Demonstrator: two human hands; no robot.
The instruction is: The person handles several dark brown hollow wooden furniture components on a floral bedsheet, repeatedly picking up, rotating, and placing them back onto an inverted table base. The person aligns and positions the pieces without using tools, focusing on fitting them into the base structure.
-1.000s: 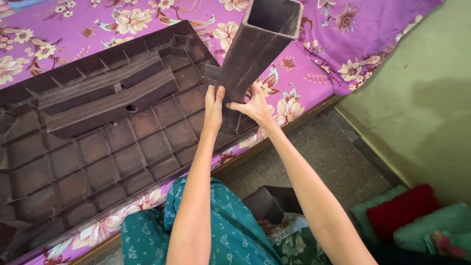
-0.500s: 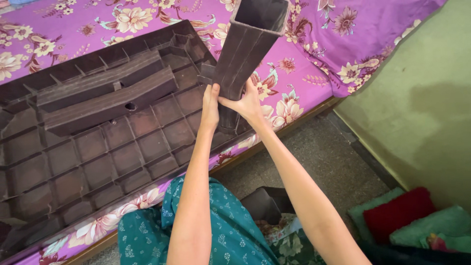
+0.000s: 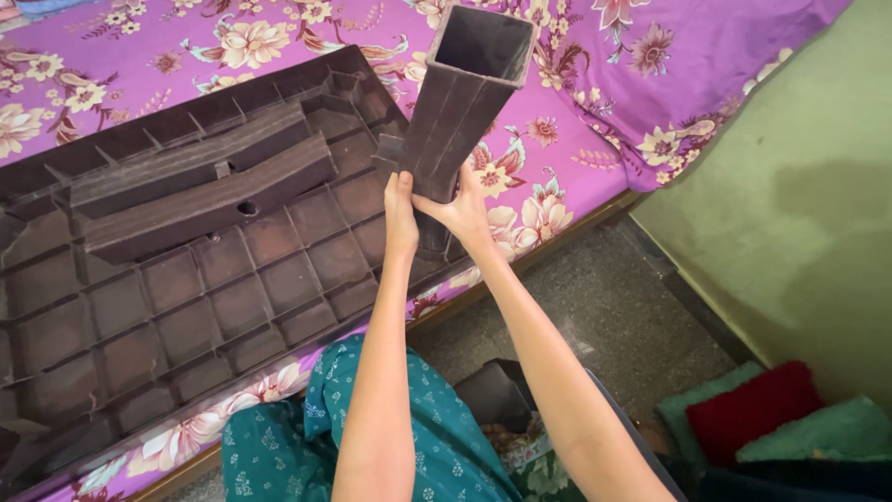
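A dark brown hollow plastic leg [image 3: 465,93] stands upright in the corner of an upside-down brown plastic table top [image 3: 167,307] that lies on a bed. My left hand [image 3: 400,212] presses flat against the leg's left side near its base. My right hand [image 3: 462,209] wraps around the leg's lower right side. Both hands grip the leg low down, just above the ribbed corner socket. The open square end of the leg points up toward the camera.
The bed carries a purple flowered sheet [image 3: 595,84]. Another dark leg piece [image 3: 497,395] lies on the grey stone floor [image 3: 613,316] by my knees. A green wall [image 3: 818,186] stands at right, with red and green cloths [image 3: 771,418] at its foot.
The leg has tipped a little more upright and my hands have slid slightly lower on it; the view has shifted a bit.
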